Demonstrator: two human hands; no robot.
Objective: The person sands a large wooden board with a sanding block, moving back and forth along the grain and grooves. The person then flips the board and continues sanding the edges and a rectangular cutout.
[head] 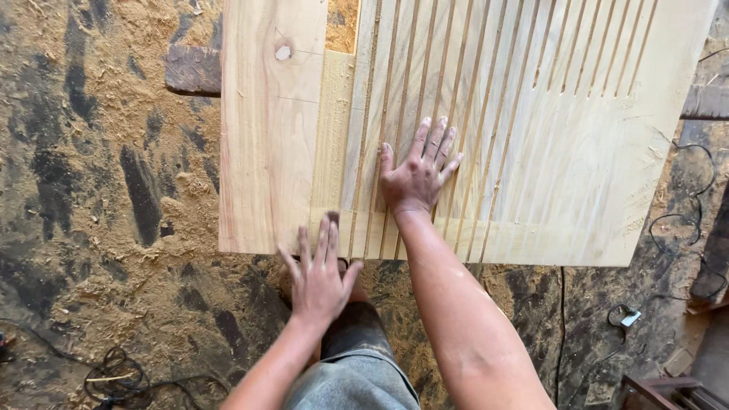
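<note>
Sawdust floor [99, 190]; slotted wood panel [577, 175]; right hand [416, 176] fingers spread flat on it, left hand [319, 277] open, empty.

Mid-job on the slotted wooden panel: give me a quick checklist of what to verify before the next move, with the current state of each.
1. Right hand flat on the slotted panel: ok.
2. Left hand on the panel's near edge, fingers open: ok.
3. Panel resting on the dark support beam: ok; fastening, cannot tell.
4. Floor clean of sawdust: not ok.
5. Cables away from feet: cannot tell.
</note>
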